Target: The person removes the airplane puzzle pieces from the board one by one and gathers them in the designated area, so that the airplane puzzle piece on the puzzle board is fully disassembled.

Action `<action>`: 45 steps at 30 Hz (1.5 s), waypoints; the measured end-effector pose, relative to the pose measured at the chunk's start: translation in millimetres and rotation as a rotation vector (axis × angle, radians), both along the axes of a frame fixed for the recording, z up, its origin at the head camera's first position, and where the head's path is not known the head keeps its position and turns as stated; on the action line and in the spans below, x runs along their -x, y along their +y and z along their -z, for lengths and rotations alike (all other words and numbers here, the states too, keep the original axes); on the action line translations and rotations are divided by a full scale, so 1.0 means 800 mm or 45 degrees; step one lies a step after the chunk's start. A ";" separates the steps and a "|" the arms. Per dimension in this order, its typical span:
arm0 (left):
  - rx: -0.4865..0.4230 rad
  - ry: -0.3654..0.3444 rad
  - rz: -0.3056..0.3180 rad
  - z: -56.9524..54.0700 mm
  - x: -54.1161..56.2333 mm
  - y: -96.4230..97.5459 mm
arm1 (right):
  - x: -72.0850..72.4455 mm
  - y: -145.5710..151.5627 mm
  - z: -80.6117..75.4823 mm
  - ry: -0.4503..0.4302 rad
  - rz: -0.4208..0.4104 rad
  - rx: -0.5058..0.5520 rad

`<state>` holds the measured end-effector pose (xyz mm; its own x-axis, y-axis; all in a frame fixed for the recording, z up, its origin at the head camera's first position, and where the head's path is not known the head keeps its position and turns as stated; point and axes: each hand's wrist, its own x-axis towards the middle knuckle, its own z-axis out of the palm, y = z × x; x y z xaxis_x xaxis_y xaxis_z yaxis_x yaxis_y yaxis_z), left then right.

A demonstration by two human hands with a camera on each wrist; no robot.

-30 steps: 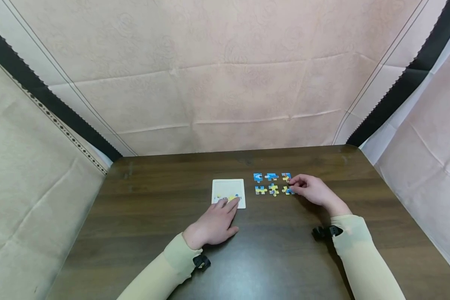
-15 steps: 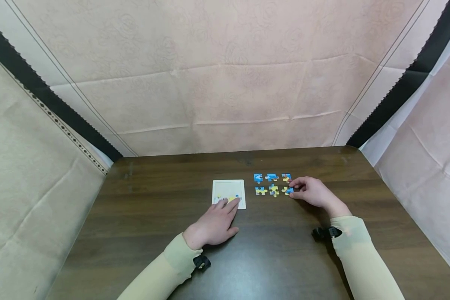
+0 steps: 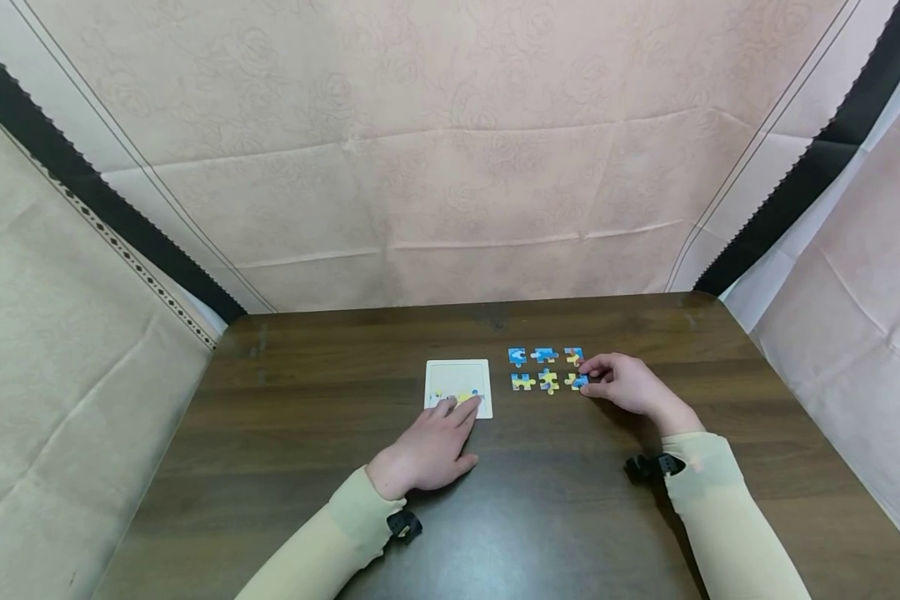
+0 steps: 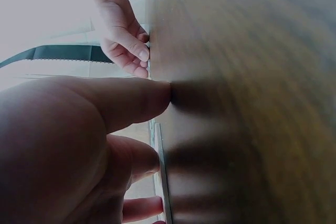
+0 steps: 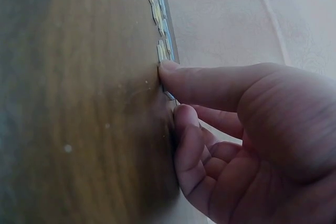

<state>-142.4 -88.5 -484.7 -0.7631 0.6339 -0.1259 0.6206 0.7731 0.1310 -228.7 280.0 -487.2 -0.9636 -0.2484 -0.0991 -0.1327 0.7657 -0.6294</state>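
My left hand (image 3: 426, 448) lies with fingers stretched over the near edge of a white square puzzle tray (image 3: 456, 372). Some yellow and blue colour shows in the tray's near part, partly hidden by those fingers. To the tray's right, several blue-and-yellow jigsaw pieces (image 3: 547, 381) lie flat in two rows. At the near row's right end, my right hand (image 3: 626, 386) pinches a jigsaw piece (image 3: 577, 382) between thumb and index finger. In the right wrist view the thumb (image 5: 205, 85) covers part of this piece, and the other fingers are curled.
The brown wooden table (image 3: 307, 400) runs back to a pale cloth backdrop (image 3: 450, 167). Cloth side walls with black bands (image 3: 105, 200) rise at left and right. Each wrist wears a small black camera (image 3: 403, 524).
My right thumb has slid nearer to me along the jigsaw piece, uncovering more of its blue part, and the piece has shifted slightly left. My left hand stays put on the tray.
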 end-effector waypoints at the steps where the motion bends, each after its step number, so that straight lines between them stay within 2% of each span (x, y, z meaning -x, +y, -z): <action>1: -0.002 0.003 0.001 0.001 0.000 0.000 | 0.000 0.000 0.000 -0.001 0.001 -0.002; 4: -0.008 0.001 0.004 0.002 0.000 0.000 | 0.000 0.000 0.001 -0.003 0.004 -0.002; 12: -0.007 -0.027 -0.005 -0.007 -0.003 0.001 | -0.001 0.000 0.000 -0.011 -0.001 0.016; 26: -0.002 -0.028 -0.006 0.008 0.002 0.000 | -0.005 0.005 -0.003 -0.009 0.002 0.033; 36: 0.000 -0.051 -0.009 -0.004 -0.001 0.000 | -0.002 0.004 -0.005 -0.031 0.007 0.048; 41: 0.018 -0.038 -0.011 0.003 0.001 -0.001 | -0.002 0.004 -0.007 -0.035 0.000 0.052; 45: 0.021 -0.018 0.000 0.008 0.003 -0.001 | -0.004 0.000 -0.010 0.025 -0.020 0.055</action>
